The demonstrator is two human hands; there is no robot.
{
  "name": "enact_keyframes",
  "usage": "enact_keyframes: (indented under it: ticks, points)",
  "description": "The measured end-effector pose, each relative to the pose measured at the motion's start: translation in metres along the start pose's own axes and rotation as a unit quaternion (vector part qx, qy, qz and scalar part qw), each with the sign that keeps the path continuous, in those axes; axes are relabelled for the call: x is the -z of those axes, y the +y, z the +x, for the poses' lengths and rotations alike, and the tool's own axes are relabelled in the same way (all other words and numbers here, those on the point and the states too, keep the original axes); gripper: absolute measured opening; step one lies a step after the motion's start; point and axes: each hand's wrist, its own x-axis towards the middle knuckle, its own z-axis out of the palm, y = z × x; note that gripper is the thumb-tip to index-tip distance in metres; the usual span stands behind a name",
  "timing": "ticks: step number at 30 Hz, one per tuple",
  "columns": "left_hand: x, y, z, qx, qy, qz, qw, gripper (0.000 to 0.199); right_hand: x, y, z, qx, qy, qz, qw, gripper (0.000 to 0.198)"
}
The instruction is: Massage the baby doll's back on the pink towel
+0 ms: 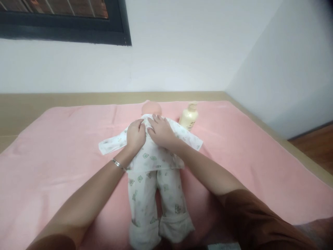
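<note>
A baby doll lies stretched out with its round, bare head (151,108) toward the wall. It wears a white long-sleeved shirt (153,158) with small green prints and matching trousers (143,194) with the cuffs turned up. My left hand (136,133) is at the shirt's left shoulder, its fingers curled with the thumb alongside, gripping the cloth. On the upper middle of the shirt my right hand (161,132) rests with its fingers spread. Both shirt sleeves reach out sideways. The doll's own hands and feet do not show.
A cream pump bottle (189,116) stands right of the doll's head. Beneath everything is a pink cloth (78,139) over a tan surface (15,114). A white wall (177,52) with a dark-framed window (118,21) rises behind, and another wall is at the right.
</note>
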Motion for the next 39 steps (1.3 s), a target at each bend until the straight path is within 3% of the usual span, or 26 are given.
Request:
enact_keyframes:
  ticks: [7, 12, 18, 22, 29, 35, 39]
  points:
    - [0.0, 0.002, 0.0, 0.011, -0.002, -0.005, 1.0, 0.049, 0.011, 0.002, -0.002, -0.032, 0.077, 0.074, 0.994, 0.064]
    - [0.0, 0.001, 0.0, 0.004, -0.004, -0.009, 1.0, 0.048, 0.002, 0.0, -0.001, 0.002, -0.013, 0.002, 1.0, 0.055]
    - [0.0, -0.001, 0.0, 0.004, -0.001, -0.014, 1.0, 0.049, 0.005, -0.002, -0.003, 0.005, 0.026, 0.011, 1.0, 0.056]
    - [0.0, 0.0, 0.001, 0.003, -0.004, -0.014, 1.0, 0.046, -0.003, -0.004, -0.004, 0.021, -0.019, -0.009, 1.0, 0.054]
    - [0.001, -0.003, 0.003, -0.001, -0.007, -0.006, 1.0, 0.045, -0.007, 0.002, 0.0, 0.026, -0.038, -0.013, 0.999, 0.056]
    - [0.005, -0.003, 0.007, -0.013, -0.016, 0.025, 0.999, 0.048, 0.021, 0.011, -0.004, 0.005, -0.081, -0.031, 0.996, 0.066]
    - [0.007, -0.008, 0.012, 0.012, -0.012, 0.008, 1.0, 0.045, 0.064, 0.013, -0.019, -0.01, -0.157, -0.04, 0.987, 0.046]
